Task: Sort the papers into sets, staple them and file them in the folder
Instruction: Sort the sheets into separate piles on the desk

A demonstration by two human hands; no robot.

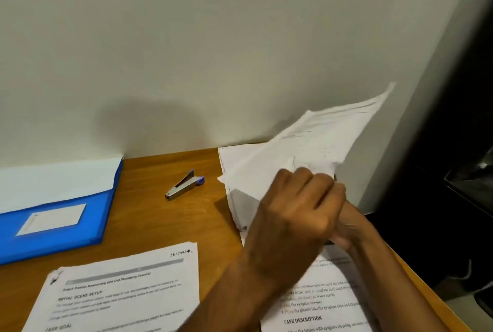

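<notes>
Up top, both hands—left (296,214), right (346,227)—grip lifted sheets (314,145) w/ stapler (184,189), blue folder (53,225) nearby.

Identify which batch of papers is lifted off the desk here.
The blurred sheets at far right, gripped by the left hand; the stapled "Section" set and the "Task Description" sheets lie flat.

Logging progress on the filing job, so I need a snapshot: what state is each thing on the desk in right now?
Folder: open, lying flat, a white sheet inside.
Stapler: lying on the desk, untouched, jaws apart.
Left stack: flat on the desk, stapled at its top-left corner.
Right stack: flat, partly under the arms.
Raised sheets: lifted off the desk, blurred.
Left hand: curled round the raised sheets.
Right hand: mostly hidden, grip unclear.
</notes>
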